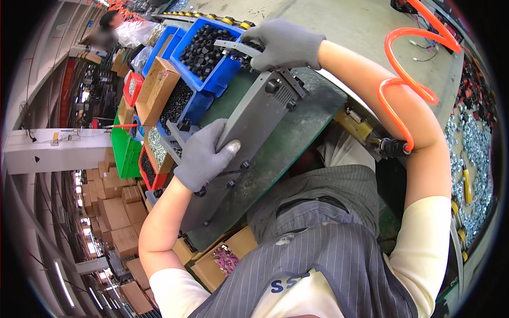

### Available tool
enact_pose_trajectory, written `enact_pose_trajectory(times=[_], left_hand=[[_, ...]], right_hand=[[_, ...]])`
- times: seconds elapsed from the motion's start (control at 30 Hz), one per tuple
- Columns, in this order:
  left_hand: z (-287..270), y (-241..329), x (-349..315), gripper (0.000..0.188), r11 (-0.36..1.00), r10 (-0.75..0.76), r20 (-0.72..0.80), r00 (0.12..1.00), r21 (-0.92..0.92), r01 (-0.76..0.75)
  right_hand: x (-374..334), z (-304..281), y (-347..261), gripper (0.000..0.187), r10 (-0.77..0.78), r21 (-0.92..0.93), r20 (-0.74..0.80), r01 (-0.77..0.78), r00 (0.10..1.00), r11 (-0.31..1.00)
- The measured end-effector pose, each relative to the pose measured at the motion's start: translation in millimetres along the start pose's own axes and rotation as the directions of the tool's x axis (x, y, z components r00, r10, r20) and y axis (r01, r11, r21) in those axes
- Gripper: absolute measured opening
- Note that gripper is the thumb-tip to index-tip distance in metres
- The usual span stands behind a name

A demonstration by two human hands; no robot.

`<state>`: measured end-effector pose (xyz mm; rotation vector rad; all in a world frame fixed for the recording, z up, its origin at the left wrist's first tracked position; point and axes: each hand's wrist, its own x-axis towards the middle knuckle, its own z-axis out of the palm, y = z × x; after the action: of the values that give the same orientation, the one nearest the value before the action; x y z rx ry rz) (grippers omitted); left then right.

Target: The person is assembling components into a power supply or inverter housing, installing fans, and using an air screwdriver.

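You're working at a dark green workbench [318,119], its top looking scuffed. Beyond it, a pale flat surface [344,21] is stretching away, yellow rollers [247,25] lining its near left edge; whether it's floor or tabletop, unclear. Off to your left, brown cartons [119,233] are standing in tall stacks. A white pillar or beam [79,158] is cutting across there, appearing sideways in this tilted view. Farther left, a long strip light [64,284] is glowing white.
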<state>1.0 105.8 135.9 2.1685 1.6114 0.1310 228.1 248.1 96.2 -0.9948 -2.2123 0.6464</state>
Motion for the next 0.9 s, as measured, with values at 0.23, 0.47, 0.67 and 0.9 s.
enact_pose_trajectory(times=[0.23,0.47,0.67,0.9], left_hand=[[-1.7,-1.7,-1.2,0.033,0.999,0.011,-0.001,1.0,0.031,-0.011],[-1.7,-6.6,0.1,0.036,0.997,0.062,0.011,0.998,0.05,-0.062],[-16.7,-17.2,-14.1,0.055,0.894,0.034,-0.22,0.975,-0.43,-0.129],[-102.1,-161.6,-127.3,0.027,0.936,-0.289,-0.69,0.664,-0.348,0.046]], right_hand=[[-4.8,6.2,5.9,0.035,0.075,0.353,-0.029,-0.06,0.997,0.934],[-1.7,11.3,-4.7,0.032,0.065,0.242,-0.005,-0.062,0.998,0.968],[-22.8,-11.7,13.0,0.033,0.13,0.663,0.032,-0.118,0.991,0.739],[-116.1,-59.1,69.0,0.025,0.421,0.293,0.472,-0.588,0.775,0.754]])
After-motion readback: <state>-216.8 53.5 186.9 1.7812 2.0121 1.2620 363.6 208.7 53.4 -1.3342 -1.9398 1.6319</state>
